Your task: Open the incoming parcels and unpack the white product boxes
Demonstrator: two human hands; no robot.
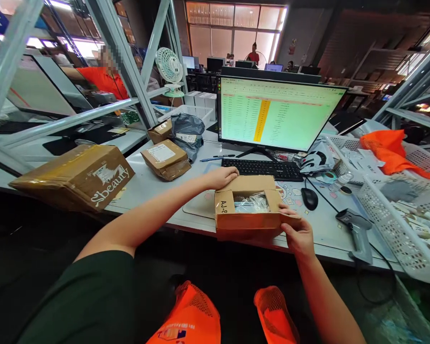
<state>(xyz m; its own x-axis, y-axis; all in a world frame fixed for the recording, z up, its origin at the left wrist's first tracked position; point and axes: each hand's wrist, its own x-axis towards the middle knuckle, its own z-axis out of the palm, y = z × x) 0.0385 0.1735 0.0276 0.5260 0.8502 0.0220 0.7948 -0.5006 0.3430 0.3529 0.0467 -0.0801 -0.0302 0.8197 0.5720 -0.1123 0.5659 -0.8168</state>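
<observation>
An opened cardboard box (245, 221) sits at the table's front edge with its flaps folded out. Clear plastic wrapping (258, 203) shows inside, around something bluish that I cannot make out. My left hand (220, 178) is closed at the far left corner of the box, its fingers curled by the raised back flap. At the right side, my right hand (299, 236) pinches the box's side flap between thumb and fingers. Just behind the box lies a black keyboard (263, 168).
A large taped carton (75, 177), a smaller parcel (166, 157) and a grey plastic bag (188, 134) lie left. A monitor (275, 114) stands behind. Right are a mouse (309, 198), a barcode scanner (358, 234) and white baskets (397, 234). A person in orange (105, 81) sits beyond the frame.
</observation>
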